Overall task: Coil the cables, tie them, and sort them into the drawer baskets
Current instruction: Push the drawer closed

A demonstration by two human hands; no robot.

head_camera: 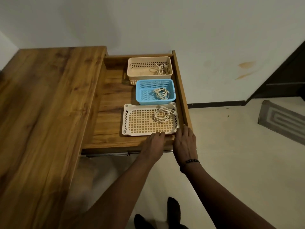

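Cables (162,114), coiled, fill 3 baskets (132,120) lined away from the viewer; both flat hands (154,141) press the drawer (182,96) front.

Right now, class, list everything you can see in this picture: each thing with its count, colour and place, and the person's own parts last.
Desk top: one, brown wood, left.
Drawer: one, brown wood, pulled open beside the desk top.
Beige basket: one, far end of drawer.
Blue basket: one, middle of drawer.
White tray: one, near end of drawer.
Coiled cables: three, whitish, one per container.
Mat: one, grey, on the floor, right.
Bracelet: one, dark beads, right wrist.
Left hand: on the drawer's near edge.
Right hand: at the drawer's near right corner.
Feet: dark socks, bottom.
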